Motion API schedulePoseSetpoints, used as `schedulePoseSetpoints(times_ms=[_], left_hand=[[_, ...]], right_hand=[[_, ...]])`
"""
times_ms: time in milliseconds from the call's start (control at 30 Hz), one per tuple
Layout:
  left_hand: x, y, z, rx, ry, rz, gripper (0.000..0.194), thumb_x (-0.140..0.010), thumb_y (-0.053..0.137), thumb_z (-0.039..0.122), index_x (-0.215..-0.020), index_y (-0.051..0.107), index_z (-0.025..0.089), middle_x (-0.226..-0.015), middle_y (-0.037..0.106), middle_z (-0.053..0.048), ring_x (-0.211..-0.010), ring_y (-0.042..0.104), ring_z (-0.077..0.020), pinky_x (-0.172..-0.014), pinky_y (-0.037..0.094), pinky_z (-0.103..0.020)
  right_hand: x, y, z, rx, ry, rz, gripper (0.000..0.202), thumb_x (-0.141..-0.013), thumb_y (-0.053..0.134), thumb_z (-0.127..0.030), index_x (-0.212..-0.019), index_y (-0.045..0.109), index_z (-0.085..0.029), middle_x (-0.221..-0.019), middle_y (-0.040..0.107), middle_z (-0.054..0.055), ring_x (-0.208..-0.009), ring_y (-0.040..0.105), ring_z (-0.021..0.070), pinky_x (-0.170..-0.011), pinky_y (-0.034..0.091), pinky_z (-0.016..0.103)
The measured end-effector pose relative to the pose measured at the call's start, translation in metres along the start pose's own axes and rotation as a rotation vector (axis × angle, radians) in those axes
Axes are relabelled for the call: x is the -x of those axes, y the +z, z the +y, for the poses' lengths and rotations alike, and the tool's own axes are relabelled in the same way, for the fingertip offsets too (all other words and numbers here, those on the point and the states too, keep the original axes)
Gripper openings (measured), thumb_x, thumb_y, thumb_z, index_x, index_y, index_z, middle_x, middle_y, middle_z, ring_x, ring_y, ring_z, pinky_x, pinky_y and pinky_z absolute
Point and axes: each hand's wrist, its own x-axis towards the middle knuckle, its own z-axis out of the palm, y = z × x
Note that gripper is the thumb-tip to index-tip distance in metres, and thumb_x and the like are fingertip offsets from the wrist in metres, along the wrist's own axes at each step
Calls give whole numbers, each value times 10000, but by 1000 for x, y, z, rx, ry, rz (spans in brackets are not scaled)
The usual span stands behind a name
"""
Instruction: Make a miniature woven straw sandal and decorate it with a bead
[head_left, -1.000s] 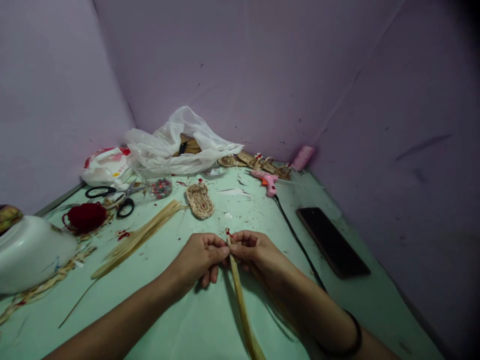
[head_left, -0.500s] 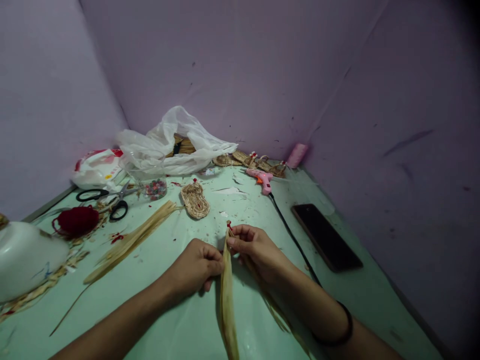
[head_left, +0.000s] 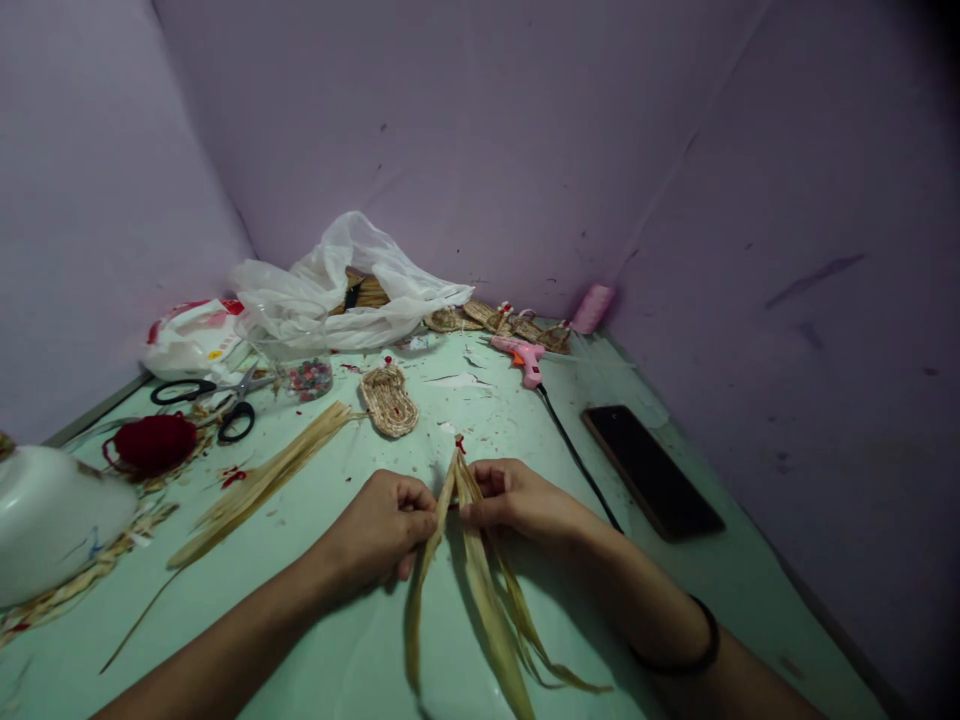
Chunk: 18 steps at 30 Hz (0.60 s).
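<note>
Long, pale tan dried leaf strips (head_left: 486, 600) fan out toward me from one end bound with red yarn (head_left: 460, 443). My left hand (head_left: 394, 525) pinches the left strip just below the tie. My right hand (head_left: 517, 503) has its thumb and fingers closed on the middle strip, while another strip trails to the right beneath that hand. Beyond the tied end lies a small woven slipper sole (head_left: 388, 400) with a red-headed pin at its top. A loose bundle of the same dried strips (head_left: 262, 485) rests to the left.
A pink glue gun (head_left: 523, 358) with a black cord and a phone (head_left: 652, 470) lie on the right. Scissors (head_left: 244, 385), dark red yarn (head_left: 154, 443), a tub of beads (head_left: 309, 378) and a white bowl (head_left: 60, 520) stand left. Behind is a plastic bag (head_left: 360, 260).
The strips, held together before, are now spread apart below the red tie. The left strip has swung left with my left hand, and the middle one has shifted right.
</note>
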Motion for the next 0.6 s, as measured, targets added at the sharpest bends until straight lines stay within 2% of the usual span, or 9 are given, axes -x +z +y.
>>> schedulePoseSetpoints(times_ms=[33, 133, 267, 367, 433, 533, 600], left_hand=[[0, -1, 0, 43, -9, 1, 39, -561, 496, 188, -577, 519, 160, -278, 455, 57, -204, 272, -48, -240, 180, -150], [-1, 0, 2, 203, -12, 13, 184, -495, 476, 147, -676, 481, 183, -315, 493, 72, -196, 273, -57, -215, 156, -148], [0, 2, 5, 209, -12, -35, 277, -539, 518, 188, -814, 503, 162, -334, 484, 83, -205, 262, -49, -219, 145, -139], [2, 2, 7, 137, -6, -83, 204, -599, 538, 235, -782, 528, 146, -418, 543, 48, -230, 269, -30, -239, 139, -144], [3, 0, 8, 88, 27, -111, 164, -613, 553, 238, -741, 549, 136, -396, 513, 54, -250, 273, -28, -268, 146, -151], [2, -3, 9, 35, 100, -97, 144, -626, 588, 256, -663, 580, 117, -354, 462, 62, -291, 294, -31, -325, 183, -161], [1, -4, 8, 52, 121, -68, 169, -634, 605, 274, -607, 583, 108, -380, 498, 38, -333, 339, -37, -369, 234, -167]], right_hand=[[0, 1, 0, 6, -10, -21, 245, -499, 686, -195, -709, 584, -121, -604, 568, -17, -508, 479, 76, -518, 358, 221], [1, 5, 2, 42, -22, -72, 237, -512, 664, -184, -729, 608, -105, -631, 570, -6, -537, 471, 77, -535, 346, 221], [3, 13, 5, 91, 7, -94, 212, -529, 629, -161, -731, 625, -96, -629, 556, -11, -521, 445, 65, -505, 327, 208], [6, 15, 2, 140, 33, -146, 163, -519, 561, -111, -668, 626, -101, -597, 550, -21, -495, 432, 58, -474, 319, 198], [8, 15, -1, 181, 49, -143, 148, -492, 505, -79, -596, 604, -115, -537, 522, -42, -463, 410, 50, -445, 304, 188], [10, 11, -4, 239, 95, -88, 156, -480, 471, -73, -566, 587, -133, -457, 472, -72, -403, 379, 42, -407, 294, 182], [11, 9, -4, 265, 120, -84, 179, -492, 480, -81, -605, 609, -133, -451, 476, -75, -388, 385, 42, -400, 308, 181]])
